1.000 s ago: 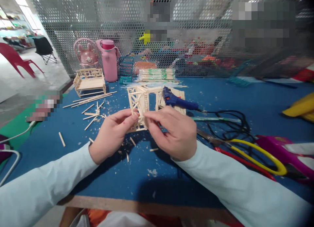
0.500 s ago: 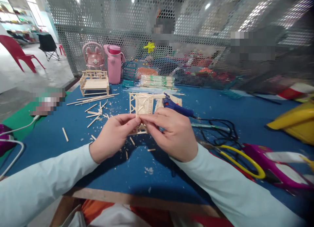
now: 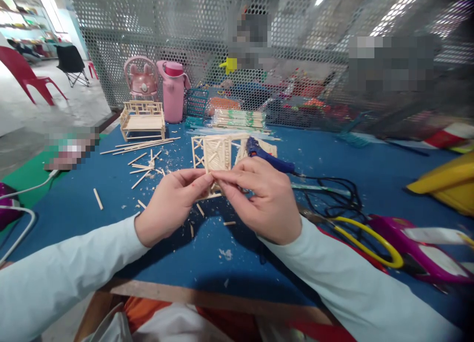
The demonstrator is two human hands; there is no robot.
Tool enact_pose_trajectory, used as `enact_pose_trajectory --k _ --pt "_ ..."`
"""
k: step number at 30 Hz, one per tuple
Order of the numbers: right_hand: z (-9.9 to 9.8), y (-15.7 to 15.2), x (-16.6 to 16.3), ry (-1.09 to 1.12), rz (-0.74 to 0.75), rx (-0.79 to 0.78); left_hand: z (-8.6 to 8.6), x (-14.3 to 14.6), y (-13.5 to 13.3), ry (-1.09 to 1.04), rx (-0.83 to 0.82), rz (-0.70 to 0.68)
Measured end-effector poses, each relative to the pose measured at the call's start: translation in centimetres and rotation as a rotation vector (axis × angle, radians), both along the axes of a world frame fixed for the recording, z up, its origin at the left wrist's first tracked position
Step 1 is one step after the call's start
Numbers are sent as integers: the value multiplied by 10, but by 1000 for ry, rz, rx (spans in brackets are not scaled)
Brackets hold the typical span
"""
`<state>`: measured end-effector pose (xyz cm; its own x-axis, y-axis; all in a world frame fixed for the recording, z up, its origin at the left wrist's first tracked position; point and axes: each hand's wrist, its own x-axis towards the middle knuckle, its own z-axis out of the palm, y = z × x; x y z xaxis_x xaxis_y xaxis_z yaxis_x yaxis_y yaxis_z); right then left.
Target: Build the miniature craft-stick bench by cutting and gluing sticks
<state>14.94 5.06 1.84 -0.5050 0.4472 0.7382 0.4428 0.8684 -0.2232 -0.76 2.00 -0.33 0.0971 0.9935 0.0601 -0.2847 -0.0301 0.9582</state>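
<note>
While the left hand (image 3: pixel 168 204) and right hand (image 3: pixel 264 199) pinch its near side, a small stick frame (image 3: pixel 218 153) is over the blue table (image 3: pixel 185 268); it looks light and stiff, though likely fragile at its joints, so solid edges suit fingertips better than thin braces. Beyond lie a glue gun (image 3: pixel 274 162) and a small bench (image 3: pixel 143 123).

"Where is a passage opening around the left hand (image 3: pixel 172 204) and right hand (image 3: pixel 266 199)?"

"At six o'clock, blue tabletop (image 3: pixel 174 268) is spreading between the left sleeve (image 3: pixel 81 255) and right sleeve (image 3: pixel 351 278), low stick offcuts (image 3: pixel 229 223) dotting it."

"And what is blocking the way?"

"A glue gun (image 3: pixel 272 159) is guarding two o'clock, black cable (image 3: pixel 357 195) is coiling at three and scissors (image 3: pixel 396 259) are crowding four; loose sticks (image 3: pixel 141 171) are littering nine to ten, while a perforated panel (image 3: pixel 207 41) is closing off twelve."
</note>
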Motion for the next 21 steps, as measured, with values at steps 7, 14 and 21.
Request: enact_pose_trajectory --k 7,14,21 --pt "0 -4 0 -15 -16 -18 1 2 -2 -12 -41 50" --pt "-2 -6 -2 -16 -56 -2 0 2 -2 -73 -47 -7" --pt "-6 -5 -1 16 -58 -28 1 1 -2 -127 -47 -12"
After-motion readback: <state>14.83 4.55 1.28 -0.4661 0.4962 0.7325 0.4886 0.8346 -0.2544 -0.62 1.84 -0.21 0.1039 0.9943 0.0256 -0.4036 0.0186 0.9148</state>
